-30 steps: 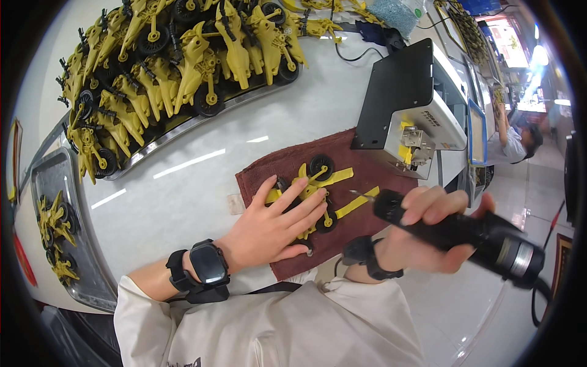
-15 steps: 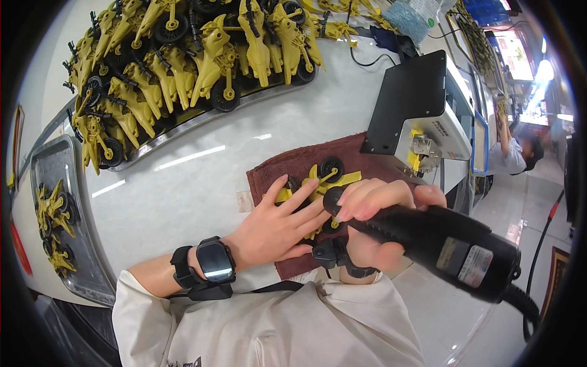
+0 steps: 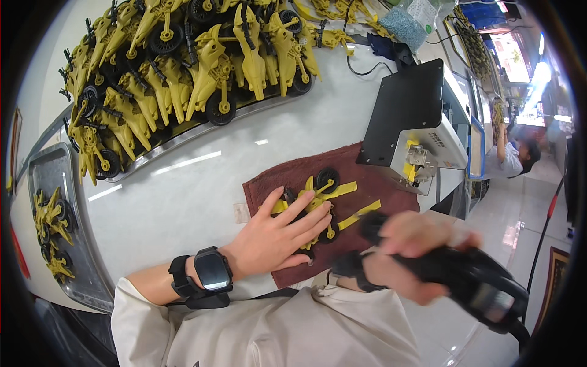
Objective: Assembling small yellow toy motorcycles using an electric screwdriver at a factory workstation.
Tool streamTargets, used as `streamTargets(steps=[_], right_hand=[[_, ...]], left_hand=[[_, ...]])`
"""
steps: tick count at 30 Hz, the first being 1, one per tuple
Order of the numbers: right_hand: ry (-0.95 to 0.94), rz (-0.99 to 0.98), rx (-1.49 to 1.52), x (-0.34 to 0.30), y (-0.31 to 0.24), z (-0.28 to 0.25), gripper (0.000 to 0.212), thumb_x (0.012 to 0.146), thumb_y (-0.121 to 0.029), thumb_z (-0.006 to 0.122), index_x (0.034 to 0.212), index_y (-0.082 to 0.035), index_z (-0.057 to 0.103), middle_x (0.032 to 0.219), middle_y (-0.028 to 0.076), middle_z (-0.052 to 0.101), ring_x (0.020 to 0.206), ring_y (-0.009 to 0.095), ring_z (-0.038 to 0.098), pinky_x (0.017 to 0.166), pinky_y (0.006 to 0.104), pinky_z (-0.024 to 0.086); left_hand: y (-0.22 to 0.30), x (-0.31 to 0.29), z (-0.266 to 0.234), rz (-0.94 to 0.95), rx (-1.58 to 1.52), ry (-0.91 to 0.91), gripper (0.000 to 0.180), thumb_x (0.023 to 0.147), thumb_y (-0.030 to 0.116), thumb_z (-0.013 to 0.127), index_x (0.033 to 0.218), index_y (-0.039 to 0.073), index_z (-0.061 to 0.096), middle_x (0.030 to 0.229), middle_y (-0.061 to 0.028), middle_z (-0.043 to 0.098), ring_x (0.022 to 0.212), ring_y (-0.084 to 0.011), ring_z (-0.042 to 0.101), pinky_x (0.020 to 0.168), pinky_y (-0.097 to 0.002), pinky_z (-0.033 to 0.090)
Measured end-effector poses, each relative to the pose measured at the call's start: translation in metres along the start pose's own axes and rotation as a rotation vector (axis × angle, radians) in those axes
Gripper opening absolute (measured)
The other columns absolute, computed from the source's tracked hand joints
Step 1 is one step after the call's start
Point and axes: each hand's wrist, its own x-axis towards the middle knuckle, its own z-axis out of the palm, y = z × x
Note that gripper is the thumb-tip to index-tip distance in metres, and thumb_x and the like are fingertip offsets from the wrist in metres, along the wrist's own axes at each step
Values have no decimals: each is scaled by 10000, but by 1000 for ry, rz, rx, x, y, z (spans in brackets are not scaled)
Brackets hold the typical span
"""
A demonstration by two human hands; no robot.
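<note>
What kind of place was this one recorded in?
Probably a small assembly workshop: a tray heaped with matching yellow toy motorcycles, a corded black power tool in the right hand, and a boxy bench machine beside the red-brown cloth.

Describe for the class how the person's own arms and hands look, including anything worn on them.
The left hand and right hand are both without gloves. Cream sleeves end on the forearms. The left wrist has black straps and a dark, square-faced device; the right has a black strapped device, blurred.
</note>
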Motion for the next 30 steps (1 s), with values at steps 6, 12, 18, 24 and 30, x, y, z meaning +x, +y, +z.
streamTargets(steps=[6, 12, 18, 24, 30], right_hand=[[703, -291, -562, 44, -30, -49, 738, 845, -576, 522, 1315, -51, 302, 711, 76, 532, 496, 176, 472, 513, 321, 427], [622, -125, -658, 40, -17, -45, 750, 846, -510, 581, 1306, -14, 255, 670, 93, 516, 488, 174, 498, 478, 296, 451], [369, 31, -295, 11, -11, -1, 830, 848, -576, 542, 1315, 4, 173, 684, 124, 537, 467, 214, 530, 465, 330, 477], [357, 122, -205, 18, 6, 23, 818, 840, -557, 564, 1315, -5, 191, 701, 113, 537, 493, 210, 535, 505, 339, 475], [268, 149, -221, 18, 34, 19, 719, 871, -501, 554, 1294, -14, 237, 705, 97, 529, 487, 202, 527, 471, 326, 457]], left_hand=[[5, 7, -2, 55, 0, 20, 672, 815, 523, 555, 1351, 144, 414, 1428, -25, 365, 1306, -283, 329, 1017, -541, 265], [7, 3, -3, 38, -10, -5, 700, 806, 506, 578, 1359, 122, 385, 1453, -33, 316, 1351, -265, 263, 1045, -528, 247], [3, 2, -1, 40, -7, 20, 693, 814, 516, 562, 1362, 130, 390, 1445, -35, 334, 1331, -279, 292, 1036, -539, 247], [3, 2, 0, 41, -19, 25, 687, 815, 524, 554, 1364, 142, 397, 1438, -34, 351, 1312, -286, 320, 1018, -553, 260], [2, 2, -1, 42, -32, 33, 685, 809, 518, 564, 1359, 143, 401, 1441, -35, 348, 1314, -284, 320, 1006, -556, 274]])
